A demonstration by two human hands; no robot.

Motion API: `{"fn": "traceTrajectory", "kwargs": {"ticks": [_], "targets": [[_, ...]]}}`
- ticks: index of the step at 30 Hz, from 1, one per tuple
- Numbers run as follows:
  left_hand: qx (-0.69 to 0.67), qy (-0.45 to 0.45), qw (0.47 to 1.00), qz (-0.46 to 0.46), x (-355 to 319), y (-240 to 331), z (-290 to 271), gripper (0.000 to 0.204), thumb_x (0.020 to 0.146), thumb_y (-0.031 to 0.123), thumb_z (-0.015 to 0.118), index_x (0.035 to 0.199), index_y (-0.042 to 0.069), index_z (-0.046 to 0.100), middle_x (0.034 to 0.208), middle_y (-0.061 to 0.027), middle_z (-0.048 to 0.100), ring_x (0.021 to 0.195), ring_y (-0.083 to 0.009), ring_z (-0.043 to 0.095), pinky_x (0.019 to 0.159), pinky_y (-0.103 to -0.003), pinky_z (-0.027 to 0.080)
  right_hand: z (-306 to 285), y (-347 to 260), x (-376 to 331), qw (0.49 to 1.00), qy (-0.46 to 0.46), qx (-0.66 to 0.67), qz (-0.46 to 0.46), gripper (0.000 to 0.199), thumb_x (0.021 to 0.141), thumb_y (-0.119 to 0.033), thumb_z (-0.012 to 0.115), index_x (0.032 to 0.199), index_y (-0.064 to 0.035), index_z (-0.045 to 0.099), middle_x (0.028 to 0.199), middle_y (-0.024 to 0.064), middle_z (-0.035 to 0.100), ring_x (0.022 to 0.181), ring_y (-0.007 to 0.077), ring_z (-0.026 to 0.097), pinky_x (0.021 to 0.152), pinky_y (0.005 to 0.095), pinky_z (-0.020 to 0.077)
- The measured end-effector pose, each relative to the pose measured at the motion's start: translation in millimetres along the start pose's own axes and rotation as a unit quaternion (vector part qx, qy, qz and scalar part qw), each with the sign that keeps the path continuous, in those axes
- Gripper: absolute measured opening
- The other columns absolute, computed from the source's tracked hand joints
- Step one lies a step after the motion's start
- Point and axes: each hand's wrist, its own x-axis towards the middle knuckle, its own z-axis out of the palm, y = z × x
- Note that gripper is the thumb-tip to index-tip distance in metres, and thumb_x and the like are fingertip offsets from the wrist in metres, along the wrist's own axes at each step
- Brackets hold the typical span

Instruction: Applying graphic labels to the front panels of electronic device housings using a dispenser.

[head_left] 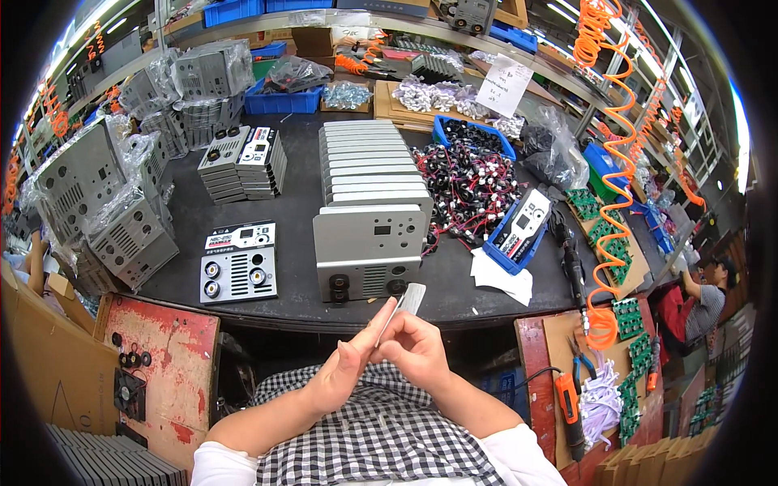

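In front of my apron both hands meet at a thin, pale sheet (387, 322), seen nearly edge-on. My left hand (344, 368) has its fingers stretched flat along the sheet, thumb apart. My right hand (413, 348) is closed, its bent fingers pinching the sheet. A small grey strip (413, 299) shows just beyond the right fingers; I cannot tell whether it is held. Right ahead stands a row of grey metal front panels (369, 235), upright one behind another, the nearest with black round sockets at its base.
Left on the black bench (304, 178) lie a labelled panel (237, 271) and a panel stack (241, 166). Plastic-wrapped panels (85, 186) are piled far left. To the right are wired parts (470, 190), a blue tray of labels (519, 231), a hanging orange coiled hose (620, 162) and an electric screwdriver (570, 405).
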Motion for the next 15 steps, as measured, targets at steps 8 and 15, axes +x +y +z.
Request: {"fn": "traceTrajectory", "kwargs": {"ticks": [8,15], "targets": [[0.002,0.016,1.000,-0.009,0.3,-1.1,0.4,0.097,0.085,0.072,0.016,0.146,-0.003,0.003,0.147,-0.0206,0.022,0.135,-0.0288,0.026,0.109,-0.039,0.023,5.4,-7.0,0.6,0.998,0.033,-0.051,0.022,0.007,0.085,-0.002,0.062,0.083,0.0015,0.057,0.080,0.0057,0.062,0.072,0.0110,0.062,0.065,0.0244,0.0516],[0.032,0.077,0.996,0.030,-0.3,-17.5,-6.0,0.055,0.098,0.028,0.045,0.140,-0.004,0.031,0.134,-0.0171,0.044,0.120,-0.0225,0.046,0.100,-0.035,0.036,7.9,-5.2,0.2,0.908,0.051,-0.357,-0.215,0.009,0.083,-0.003,0.060,0.082,-0.0017,0.051,0.073,0.0108,0.054,0.062,0.0275,0.056,0.055,0.0337,0.0463]]}}
